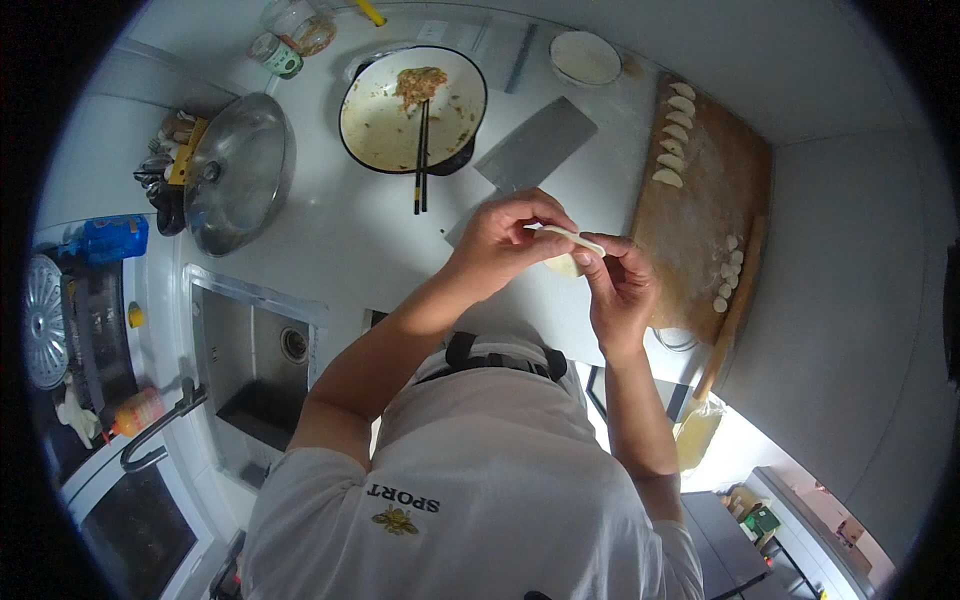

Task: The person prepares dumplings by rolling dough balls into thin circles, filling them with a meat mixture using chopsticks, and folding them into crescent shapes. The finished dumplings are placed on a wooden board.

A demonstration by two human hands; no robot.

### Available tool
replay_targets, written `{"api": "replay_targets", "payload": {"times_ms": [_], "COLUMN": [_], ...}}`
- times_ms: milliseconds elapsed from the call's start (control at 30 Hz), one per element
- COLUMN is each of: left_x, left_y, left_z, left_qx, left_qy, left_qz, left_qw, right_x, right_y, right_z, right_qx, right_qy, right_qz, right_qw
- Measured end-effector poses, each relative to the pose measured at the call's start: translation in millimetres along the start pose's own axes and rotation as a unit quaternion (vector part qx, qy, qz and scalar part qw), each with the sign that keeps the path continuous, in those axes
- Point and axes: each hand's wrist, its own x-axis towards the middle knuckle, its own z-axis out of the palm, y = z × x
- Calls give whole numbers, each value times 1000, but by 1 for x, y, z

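My left hand [517, 232] and my right hand [621, 281] meet above the counter, pinching a pale, folded dough wrapper [589, 243] between their fingertips. Part of its round lower side shows below the fingers; any filling inside is hidden. Beyond my left hand, a white, dark-rimmed pan [367, 139] holds a lump of minced filling [420, 84], with black chopsticks [421, 169] resting in it. To the right, a floured wooden board [694, 225] bears a row of folded dumplings [675, 133] and several small dough pieces [727, 279] near its right edge.
A flat grey rectangular sheet [536, 142] lies between pan and board. A plate of white powder [585, 58] stands behind it. Left are a large metal lid [244, 176] and a sink [259, 352]. A long wooden rod [731, 319] lies along the board's right side.
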Motion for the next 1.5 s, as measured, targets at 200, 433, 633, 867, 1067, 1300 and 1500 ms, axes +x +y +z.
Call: {"api": "replay_targets", "payload": {"times_ms": [200,433,633,867,1067,1300,1500], "left_x": [-16,-27,-33,-38,-36,-43,-36], "left_y": [15,37,32,42,33,23,21], "left_z": [-17,-48,-113,-186,-213,-233,-235], "left_qx": [-401,-345,-335,-252,-271,-293,-279], "left_qy": [-107,135,267,277,254,291,305], "left_qz": [10,-37,-18,-90,-117,-84,-92], "left_qw": [910,928,904,923,921,907,906], "right_x": [26,44,72,106,154,211,224], "right_y": [-48,-4,37,61,93,72,81], "right_z": [69,116,133,152,182,169,167], "right_qx": [-42,-114,-270,-533,-371,-326,-391], "right_qy": [-62,24,-81,-321,-226,-183,-218], "right_qz": [-40,35,-20,-204,-209,-218,-227], "right_qw": [996,993,959,756,876,901,865]}}
